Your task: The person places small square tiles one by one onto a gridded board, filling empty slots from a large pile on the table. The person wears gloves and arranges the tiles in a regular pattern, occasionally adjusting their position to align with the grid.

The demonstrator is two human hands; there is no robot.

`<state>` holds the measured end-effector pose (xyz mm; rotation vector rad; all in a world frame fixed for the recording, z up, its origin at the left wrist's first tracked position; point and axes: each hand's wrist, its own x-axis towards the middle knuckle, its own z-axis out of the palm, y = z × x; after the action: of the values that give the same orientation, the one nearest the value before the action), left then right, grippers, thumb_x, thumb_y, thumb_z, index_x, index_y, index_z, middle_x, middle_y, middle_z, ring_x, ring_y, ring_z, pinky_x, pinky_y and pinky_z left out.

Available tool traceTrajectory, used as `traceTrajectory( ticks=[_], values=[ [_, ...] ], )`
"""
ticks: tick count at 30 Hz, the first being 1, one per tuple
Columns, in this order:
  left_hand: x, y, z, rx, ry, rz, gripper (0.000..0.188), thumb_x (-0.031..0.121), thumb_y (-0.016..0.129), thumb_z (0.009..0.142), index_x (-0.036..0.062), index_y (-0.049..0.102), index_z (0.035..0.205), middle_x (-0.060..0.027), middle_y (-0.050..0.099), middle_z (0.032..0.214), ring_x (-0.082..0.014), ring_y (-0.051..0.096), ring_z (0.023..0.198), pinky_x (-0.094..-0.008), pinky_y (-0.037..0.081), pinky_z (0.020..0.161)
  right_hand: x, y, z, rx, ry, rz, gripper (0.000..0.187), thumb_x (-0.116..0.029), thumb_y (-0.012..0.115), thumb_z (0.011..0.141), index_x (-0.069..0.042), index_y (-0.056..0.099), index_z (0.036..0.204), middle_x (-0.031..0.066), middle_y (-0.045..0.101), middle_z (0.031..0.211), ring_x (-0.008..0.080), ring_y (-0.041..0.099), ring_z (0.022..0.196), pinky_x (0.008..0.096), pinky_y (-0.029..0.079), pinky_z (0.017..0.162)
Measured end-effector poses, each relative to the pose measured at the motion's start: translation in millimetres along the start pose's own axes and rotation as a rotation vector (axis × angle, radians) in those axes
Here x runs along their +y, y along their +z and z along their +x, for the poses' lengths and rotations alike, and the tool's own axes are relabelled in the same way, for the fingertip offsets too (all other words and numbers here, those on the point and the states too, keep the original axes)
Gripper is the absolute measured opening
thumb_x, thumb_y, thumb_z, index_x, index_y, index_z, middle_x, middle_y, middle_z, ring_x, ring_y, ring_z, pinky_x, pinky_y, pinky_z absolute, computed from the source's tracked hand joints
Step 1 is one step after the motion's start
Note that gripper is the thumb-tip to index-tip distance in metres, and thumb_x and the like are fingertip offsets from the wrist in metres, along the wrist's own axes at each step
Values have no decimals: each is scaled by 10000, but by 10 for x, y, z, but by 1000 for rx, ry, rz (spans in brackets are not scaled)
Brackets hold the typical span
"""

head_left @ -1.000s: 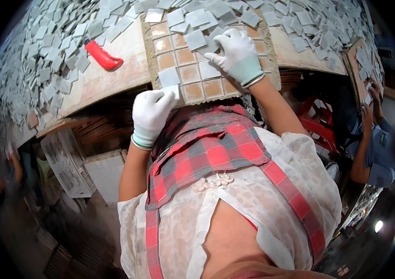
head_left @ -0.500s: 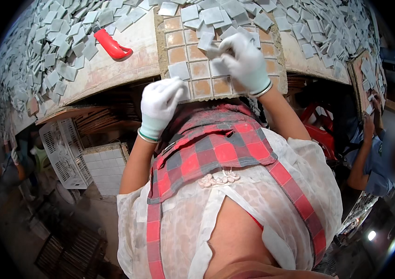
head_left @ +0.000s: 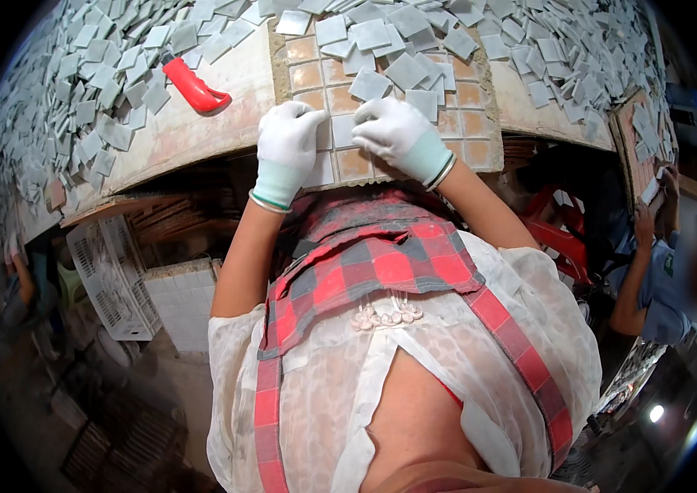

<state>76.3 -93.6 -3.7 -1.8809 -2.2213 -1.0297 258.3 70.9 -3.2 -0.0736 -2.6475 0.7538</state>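
Both hands wear white knit gloves over a gridded tray (head_left: 354, 164) of brown square cells. A pale square tile (head_left: 343, 130) lies in a cell between them. My left hand (head_left: 289, 144) is closed, thumb and fingertips pinched together beside that tile's left edge; whatever they hold is hidden. Below it, another pale tile (head_left: 320, 169) is partly covered by the glove. My right hand (head_left: 402, 138) is also closed, its curled fingertips at the tile's right edge; I cannot make out anything in them. Several loose tiles (head_left: 407, 72) lie heaped on the tray's far part.
Piles of pale tiles (head_left: 102, 82) cover the bench to the left, with more tiles (head_left: 537, 49) at the right. A red-handled tool (head_left: 194, 85) lies left of the tray. A white plastic crate (head_left: 114, 275) stands below at left. Another person's hands (head_left: 656, 201) work at far right.
My right hand has come down and left from the upper tray. My left hand has moved up and right. A pale tile now fills a cell that was brown before.
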Motion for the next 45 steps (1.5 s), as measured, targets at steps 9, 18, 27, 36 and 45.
traceTrajectory(
  ticks=[9, 18, 27, 36, 45],
  values=[
    [179, -222, -239, -221, -79, 14, 460, 183, 681, 949, 56, 644, 1389, -209, 574, 1418, -432, 530, 1307, -487, 438, 1087, 181, -127, 272, 64, 279, -426, 494, -407, 797, 855, -96, 667, 1218, 125, 684, 1044, 332, 673, 1006, 453, 553, 865],
    [442, -71, -542, -382, -138, 328, 726, 405, 562, 1029, 46, 357, 1627, -202, 301, 1702, -455, 286, 1552, -658, 135, 1242, -91, -469, 50, 177, 171, 5, 356, -231, 802, 866, -70, 685, 1161, 127, 698, 1074, 319, 691, 938, 410, 570, 817],
    [435, 104, -23, -130, -40, -12, 521, 258, 545, 1054, 38, 517, 1525, -230, 479, 1583, -485, 378, 1497, -595, 247, 1240, -292, -269, -642, -38, 118, -85, 248, -177, 747, 899, -73, 694, 1118, 138, 664, 1176, 362, 647, 1042, 453, 540, 907],
    [614, 430, 246, -403, 264, 59, 482, 279, 594, 1006, 113, 566, 1458, -155, 516, 1530, -378, 475, 1417, -545, 349, 1177, 146, -741, -591, 211, 375, -213, 347, -233, 783, 884, -93, 713, 1195, 113, 656, 1166, 322, 644, 1050, 440, 537, 913],
    [712, 342, 54, -307, 134, 65, 639, 452, 617, 988, 118, 515, 1523, -194, 475, 1575, -406, 459, 1424, -554, 306, 1202, 234, -639, -629, 165, 407, 271, 222, -85, 798, 845, -68, 636, 997, 89, 629, 1018, 303, 648, 955, 408, 536, 848]
  ],
)
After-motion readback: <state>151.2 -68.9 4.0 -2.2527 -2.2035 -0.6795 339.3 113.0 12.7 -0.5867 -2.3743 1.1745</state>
